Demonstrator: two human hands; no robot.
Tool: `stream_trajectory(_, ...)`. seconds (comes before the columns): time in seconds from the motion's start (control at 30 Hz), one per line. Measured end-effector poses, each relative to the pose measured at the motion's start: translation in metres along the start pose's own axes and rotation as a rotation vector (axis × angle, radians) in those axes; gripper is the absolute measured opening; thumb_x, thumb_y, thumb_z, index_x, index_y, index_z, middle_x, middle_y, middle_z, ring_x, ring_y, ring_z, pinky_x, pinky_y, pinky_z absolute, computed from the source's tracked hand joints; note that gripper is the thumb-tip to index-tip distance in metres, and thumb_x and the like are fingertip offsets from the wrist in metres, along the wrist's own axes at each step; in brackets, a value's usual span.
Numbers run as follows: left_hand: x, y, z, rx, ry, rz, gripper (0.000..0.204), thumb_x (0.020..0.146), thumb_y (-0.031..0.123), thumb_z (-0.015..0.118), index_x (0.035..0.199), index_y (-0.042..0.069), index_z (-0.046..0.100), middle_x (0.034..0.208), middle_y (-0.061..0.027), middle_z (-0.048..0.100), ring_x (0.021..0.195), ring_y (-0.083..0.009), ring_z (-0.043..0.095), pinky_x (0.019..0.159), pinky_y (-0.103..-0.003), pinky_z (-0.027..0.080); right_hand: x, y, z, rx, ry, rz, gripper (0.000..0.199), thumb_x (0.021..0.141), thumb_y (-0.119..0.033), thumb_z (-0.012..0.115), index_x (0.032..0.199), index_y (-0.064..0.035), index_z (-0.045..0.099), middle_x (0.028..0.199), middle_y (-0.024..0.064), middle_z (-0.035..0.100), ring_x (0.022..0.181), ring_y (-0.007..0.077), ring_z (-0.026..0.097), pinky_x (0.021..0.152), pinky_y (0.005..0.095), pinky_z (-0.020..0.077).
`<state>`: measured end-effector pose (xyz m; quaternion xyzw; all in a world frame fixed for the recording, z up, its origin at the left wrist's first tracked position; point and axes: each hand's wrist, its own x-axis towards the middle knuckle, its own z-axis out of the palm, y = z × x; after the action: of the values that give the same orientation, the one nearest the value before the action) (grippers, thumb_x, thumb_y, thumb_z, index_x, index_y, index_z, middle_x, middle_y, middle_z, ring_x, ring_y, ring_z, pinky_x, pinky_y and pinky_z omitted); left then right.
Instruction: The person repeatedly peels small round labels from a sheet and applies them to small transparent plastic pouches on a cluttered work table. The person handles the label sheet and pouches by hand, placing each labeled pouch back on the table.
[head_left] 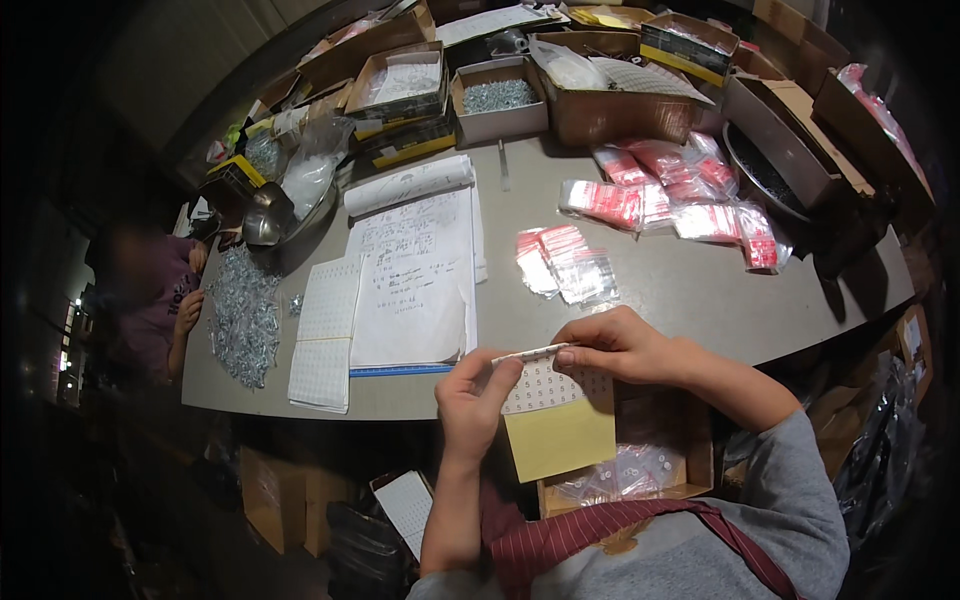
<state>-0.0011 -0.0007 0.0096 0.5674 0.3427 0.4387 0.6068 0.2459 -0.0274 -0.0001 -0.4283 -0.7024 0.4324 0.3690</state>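
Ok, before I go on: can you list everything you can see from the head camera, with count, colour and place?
sticker sheet: one, white grid on yellow backing, held in both hands
small plastic bag: one, clear, pinched edge-on between the hands
paper pad: one, white, handwritten, table centre
grid sheets: a few, white, left of the pad
bag piles: many, clear with red tops, table right
screw heap: one, silver, table left
cardboard boxes: several, brown, far edge
lap box: one, brown, holding clear bags
other person: one, purple top, far left
table: one, grey
left hand: on the sheet
right hand: on the bag
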Motion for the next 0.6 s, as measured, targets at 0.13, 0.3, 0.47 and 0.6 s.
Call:
stream_trajectory(0.13, 0.000, -0.009, 0.005, 0.192, 0.058, 0.082, 0.012, 0.092, 0.009, 0.075, 0.095, -0.002, 0.074, 0.080, -0.0017, 0.071, 0.075, -0.0070, 0.063, 0.069, -0.024, 0.050, 0.009, -0.021, 0.001, -0.270, 0.111, -0.208, 0.022, 0.093, -0.014, 0.071, 0.109, -0.0009, 0.064, 0.096, 0.0135, 0.066, 0.089, 0.0288, 0.066, 0.078, 0.0373, 0.0519)
stream_trajectory(0.3, -0.001, -0.011, 0.004, 0.305, 0.076, 0.126, 0.012, 0.090, 0.010, 0.076, 0.094, -0.002, 0.073, 0.079, -0.0047, 0.072, 0.072, -0.0081, 0.062, 0.067, -0.025, 0.050, 0.016, -0.025, 0.011, -0.439, 0.117, -0.289, 0.026, 0.084, -0.008, 0.073, 0.105, -0.0024, 0.059, 0.095, 0.0133, 0.060, 0.088, 0.0327, 0.061, 0.076, 0.0403, 0.0501)
stream_trajectory(0.47, 0.002, -0.014, 0.003, 0.389, 0.088, 0.121, 0.014, 0.091, 0.011, 0.076, 0.093, -0.002, 0.073, 0.077, -0.0044, 0.072, 0.071, -0.0079, 0.062, 0.066, -0.025, 0.050, 0.012, -0.044, 0.023, -0.799, 0.196, -0.338, 0.035, 0.074, -0.007, 0.074, 0.106, -0.0015, 0.060, 0.098, 0.0119, 0.059, 0.088, 0.0311, 0.061, 0.076, 0.0387, 0.0500)
stream_trajectory(0.6, 0.004, -0.011, 0.006, 0.307, 0.091, 0.094, 0.016, 0.091, 0.013, 0.075, 0.092, -0.002, 0.072, 0.073, -0.0016, 0.067, 0.067, -0.0053, 0.056, 0.061, -0.024, 0.045, 0.007, -0.038, 0.025, -1.020, 0.181, -0.519, 0.039, 0.075, -0.015, 0.065, 0.110, 0.0012, 0.062, 0.097, 0.0103, 0.059, 0.087, 0.0270, 0.061, 0.075, 0.0367, 0.0502)
